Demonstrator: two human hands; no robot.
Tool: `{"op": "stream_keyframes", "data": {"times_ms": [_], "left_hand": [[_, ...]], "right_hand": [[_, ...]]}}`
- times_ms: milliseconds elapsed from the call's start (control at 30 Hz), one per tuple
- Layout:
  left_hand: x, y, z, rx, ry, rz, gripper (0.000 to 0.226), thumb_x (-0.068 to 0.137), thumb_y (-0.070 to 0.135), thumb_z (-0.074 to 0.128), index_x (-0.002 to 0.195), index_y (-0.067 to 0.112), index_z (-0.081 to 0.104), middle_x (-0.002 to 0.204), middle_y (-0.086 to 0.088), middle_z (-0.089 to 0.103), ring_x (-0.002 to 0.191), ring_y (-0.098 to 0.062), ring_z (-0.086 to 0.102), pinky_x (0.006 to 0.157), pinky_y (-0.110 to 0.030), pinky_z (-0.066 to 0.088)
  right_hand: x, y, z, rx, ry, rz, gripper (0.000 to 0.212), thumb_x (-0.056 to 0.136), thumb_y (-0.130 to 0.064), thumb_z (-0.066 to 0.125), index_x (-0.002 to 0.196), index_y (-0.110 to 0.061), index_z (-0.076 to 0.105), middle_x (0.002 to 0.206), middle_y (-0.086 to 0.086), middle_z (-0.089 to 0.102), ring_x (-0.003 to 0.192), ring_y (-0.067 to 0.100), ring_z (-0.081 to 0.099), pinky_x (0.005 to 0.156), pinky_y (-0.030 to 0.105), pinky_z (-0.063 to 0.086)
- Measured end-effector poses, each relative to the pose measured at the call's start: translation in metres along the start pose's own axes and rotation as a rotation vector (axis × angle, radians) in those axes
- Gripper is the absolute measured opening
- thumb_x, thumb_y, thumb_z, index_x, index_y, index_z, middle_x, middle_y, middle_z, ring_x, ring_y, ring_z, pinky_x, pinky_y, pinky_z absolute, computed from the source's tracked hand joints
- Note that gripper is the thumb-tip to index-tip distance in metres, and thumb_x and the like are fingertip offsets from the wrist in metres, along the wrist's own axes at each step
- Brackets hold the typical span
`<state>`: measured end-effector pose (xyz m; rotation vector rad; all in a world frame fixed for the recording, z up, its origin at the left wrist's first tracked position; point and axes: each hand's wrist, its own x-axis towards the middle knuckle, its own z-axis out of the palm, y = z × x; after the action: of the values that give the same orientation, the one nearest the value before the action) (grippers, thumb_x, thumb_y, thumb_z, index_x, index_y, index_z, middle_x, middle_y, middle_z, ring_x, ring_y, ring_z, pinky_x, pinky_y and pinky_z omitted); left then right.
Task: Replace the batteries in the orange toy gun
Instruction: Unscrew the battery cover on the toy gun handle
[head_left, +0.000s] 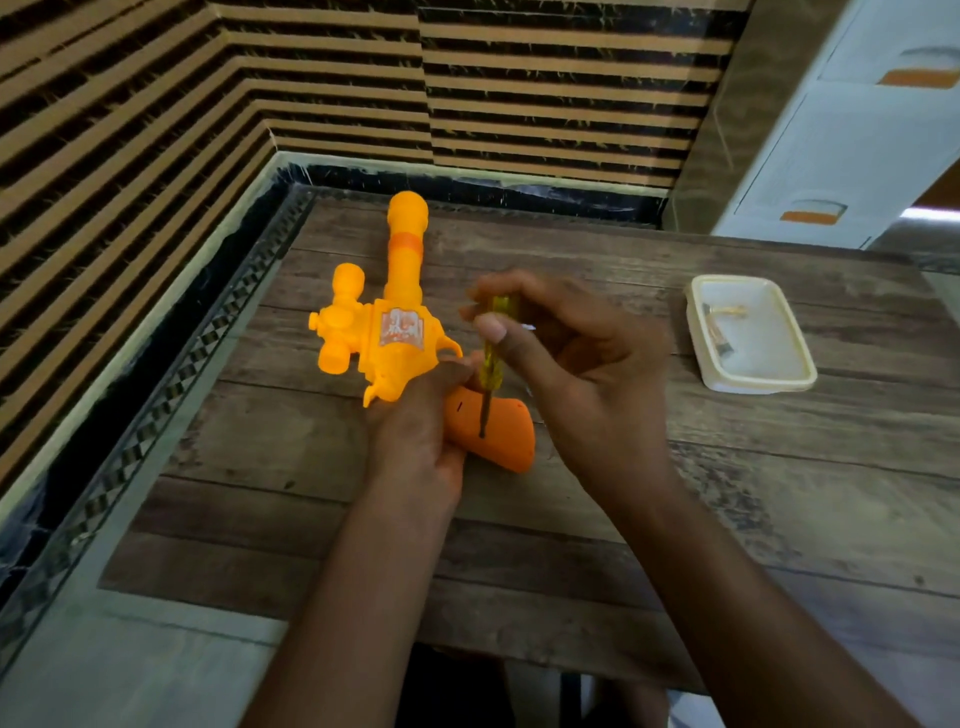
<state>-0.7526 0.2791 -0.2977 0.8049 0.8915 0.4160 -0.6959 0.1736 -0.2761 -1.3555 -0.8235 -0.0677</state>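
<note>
The orange toy gun (400, 322) lies on the wooden table with its barrel pointing away from me and its darker orange grip (498, 434) toward me. My left hand (421, 421) grips the gun where the grip meets the body. My right hand (566, 353) pinches the yellow see-through handle of a screwdriver (491, 358), held nearly upright. The dark shaft's tip sits on the side of the grip. No battery is visible on the gun.
A shallow cream plastic tray (779, 376) sits on the table to the right, with a few small dark and brassy items (722, 332) inside. A striped wall rises behind and to the left. A white cabinet (852, 130) stands at the far right.
</note>
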Motion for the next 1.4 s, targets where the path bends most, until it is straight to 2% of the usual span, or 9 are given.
{"op": "stream_keyframes", "data": {"times_ms": [233, 433, 600, 800, 900, 1000, 1167, 1267, 1400], "left_hand": [[-0.002, -0.001, 0.005, -0.051, 0.026, 0.007, 0.024, 0.081, -0.005, 0.074, 0.095, 0.015, 0.072, 0.105, -0.017, 0.078, 0.106, -0.038, 0.074, 0.092, -0.059, 0.059], [-0.002, -0.003, 0.002, -0.006, -0.027, 0.039, 0.052, 0.075, 0.005, 0.083, 0.124, 0.011, 0.069, 0.114, -0.018, 0.076, 0.107, -0.037, 0.074, 0.091, -0.064, 0.058], [0.0, -0.004, 0.0, -0.012, -0.027, 0.03, 0.046, 0.08, 0.002, 0.078, 0.122, 0.017, 0.071, 0.113, -0.012, 0.078, 0.107, -0.033, 0.075, 0.086, -0.057, 0.061], [-0.003, -0.003, 0.003, -0.017, 0.012, 0.028, 0.037, 0.082, 0.001, 0.077, 0.117, 0.011, 0.071, 0.111, -0.016, 0.077, 0.105, -0.033, 0.075, 0.088, -0.057, 0.061], [-0.004, -0.002, 0.004, -0.041, 0.033, 0.013, 0.027, 0.084, -0.003, 0.073, 0.099, 0.019, 0.071, 0.098, -0.007, 0.078, 0.094, -0.027, 0.076, 0.084, -0.049, 0.061], [-0.006, 0.0, 0.001, -0.021, 0.015, 0.003, 0.035, 0.085, 0.003, 0.074, 0.118, 0.016, 0.072, 0.107, -0.008, 0.079, 0.097, -0.024, 0.077, 0.077, -0.042, 0.065], [-0.008, 0.001, -0.001, -0.014, 0.003, 0.009, 0.039, 0.086, 0.005, 0.074, 0.123, 0.012, 0.07, 0.114, -0.012, 0.077, 0.106, -0.027, 0.075, 0.082, -0.045, 0.064], [-0.003, 0.002, 0.001, 0.011, 0.03, -0.016, 0.033, 0.087, 0.005, 0.074, 0.119, 0.014, 0.072, 0.102, -0.008, 0.08, 0.091, -0.018, 0.079, 0.069, -0.037, 0.065], [-0.004, 0.002, 0.001, 0.01, -0.015, 0.007, 0.045, 0.08, 0.009, 0.079, 0.124, 0.011, 0.07, 0.112, -0.012, 0.078, 0.103, -0.026, 0.076, 0.085, -0.045, 0.064]], "right_hand": [[-0.006, -0.001, -0.003, -0.032, 0.016, 0.018, 0.032, 0.096, 0.005, 0.063, 0.128, 0.003, 0.068, 0.111, 0.013, 0.077, 0.103, 0.026, 0.076, 0.09, 0.047, 0.062], [-0.006, -0.008, 0.0, -0.146, -0.015, -0.044, 0.026, 0.092, -0.007, 0.076, 0.117, -0.002, 0.074, 0.104, 0.01, 0.07, 0.1, 0.014, 0.069, 0.08, 0.024, 0.056], [-0.007, -0.006, 0.001, -0.06, -0.04, -0.008, 0.031, 0.097, 0.003, 0.065, 0.127, 0.003, 0.069, 0.109, 0.014, 0.076, 0.104, 0.023, 0.074, 0.088, 0.045, 0.061], [-0.006, -0.012, -0.002, -0.2, 0.047, -0.083, 0.018, 0.09, -0.016, 0.077, 0.103, -0.003, 0.077, 0.096, 0.007, 0.07, 0.089, 0.014, 0.068, 0.072, 0.025, 0.054], [-0.006, -0.009, -0.005, -0.171, 0.006, -0.074, 0.02, 0.094, -0.002, 0.071, 0.114, 0.001, 0.076, 0.104, 0.008, 0.077, 0.101, 0.014, 0.074, 0.086, 0.034, 0.059], [-0.006, -0.011, -0.007, -0.102, -0.058, -0.046, 0.021, 0.098, 0.003, 0.063, 0.116, 0.004, 0.074, 0.109, 0.012, 0.078, 0.107, 0.02, 0.075, 0.091, 0.045, 0.06], [-0.007, -0.012, -0.005, -0.167, -0.051, -0.086, 0.02, 0.092, -0.006, 0.075, 0.112, -0.003, 0.076, 0.1, 0.016, 0.069, 0.094, 0.026, 0.069, 0.076, 0.04, 0.058], [-0.006, -0.01, -0.007, -0.172, -0.064, -0.101, 0.026, 0.095, 0.004, 0.068, 0.12, 0.002, 0.073, 0.106, 0.011, 0.075, 0.102, 0.02, 0.072, 0.087, 0.036, 0.058], [-0.007, -0.013, -0.007, -0.124, -0.087, -0.076, 0.019, 0.096, -0.004, 0.069, 0.114, -0.001, 0.074, 0.11, 0.012, 0.073, 0.107, 0.019, 0.071, 0.086, 0.029, 0.058]]}}
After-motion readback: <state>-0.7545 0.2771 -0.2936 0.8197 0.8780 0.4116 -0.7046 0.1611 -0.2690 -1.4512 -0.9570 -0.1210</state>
